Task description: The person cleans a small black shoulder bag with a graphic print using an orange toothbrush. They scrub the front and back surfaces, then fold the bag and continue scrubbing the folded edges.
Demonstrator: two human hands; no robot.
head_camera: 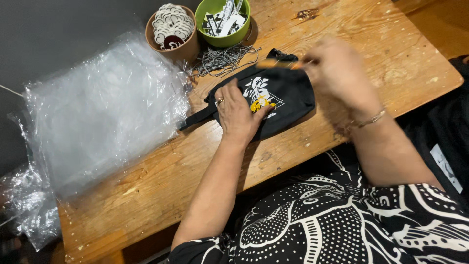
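- Blurring hides the right hand (337,73); whether its grip is clenched on the yellowish stick (278,63) at its fingertips cannot be told.
- Flat, released, the left hand (238,115) is pressed on the black pouch (273,95), mid-desk.
- Clear plastic bags (102,112) are spread on the wooden desk (386,54); two bowls are set behind.

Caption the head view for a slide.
Left hand presses a black printed pouch on a wooden table; right hand works its top edge.
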